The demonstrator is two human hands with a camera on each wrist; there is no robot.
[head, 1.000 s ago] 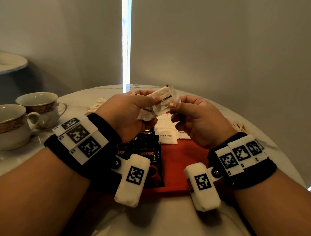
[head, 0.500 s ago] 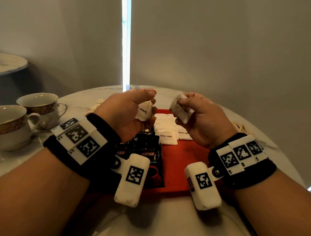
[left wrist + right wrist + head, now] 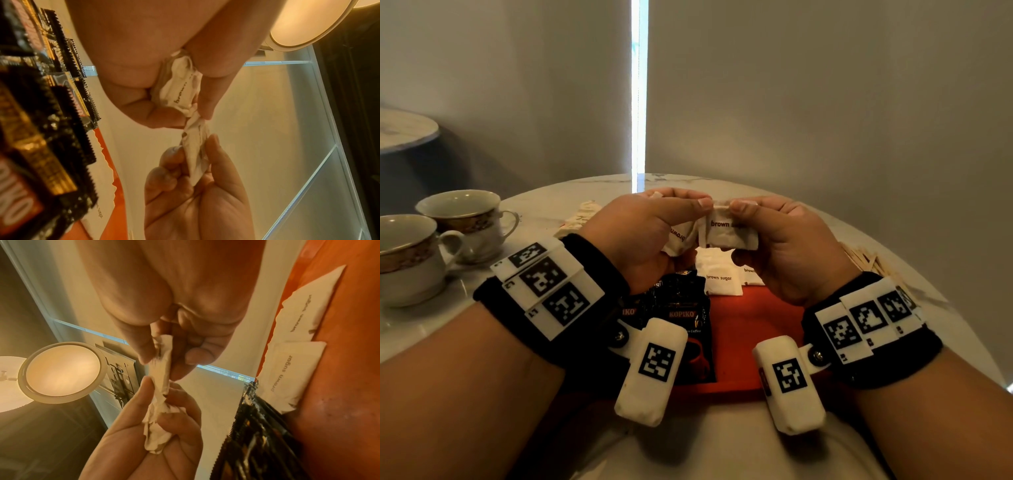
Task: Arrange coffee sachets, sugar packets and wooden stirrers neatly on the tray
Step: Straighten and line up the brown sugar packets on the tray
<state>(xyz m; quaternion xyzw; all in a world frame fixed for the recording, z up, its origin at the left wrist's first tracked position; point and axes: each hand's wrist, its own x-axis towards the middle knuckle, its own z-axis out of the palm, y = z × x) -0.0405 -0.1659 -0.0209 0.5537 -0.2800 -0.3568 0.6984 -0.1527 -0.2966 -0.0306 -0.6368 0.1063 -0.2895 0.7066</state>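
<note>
My left hand (image 3: pixel 688 212) and right hand (image 3: pixel 743 212) are raised over the red tray (image 3: pixel 756 325), thumbs almost meeting. Each pinches a white brown sugar packet. The left one (image 3: pixel 678 240) hangs crumpled under the palm (image 3: pixel 180 91). The right one (image 3: pixel 729 233) is level, and its top edge touches the left one (image 3: pixel 162 361). Black Kopiko coffee sachets (image 3: pixel 681 308) lie on the tray's left side. More sugar packets (image 3: pixel 719 277) lie flat at its far end. Wooden stirrers (image 3: pixel 863 257) sit in a pile on the table at the right.
Two gold-trimmed cups (image 3: pixel 465 219) (image 3: pixel 407 253) stand on saucers at the left of the round marble table (image 3: pixel 722 185). A few loose pale packets (image 3: pixel 585 216) lie on the table behind my left hand. A grey wall is close behind the table.
One second ago both hands held the packets together, half a second ago they were pulled apart with one packet each, and now the hands have come back together with the packets touching.
</note>
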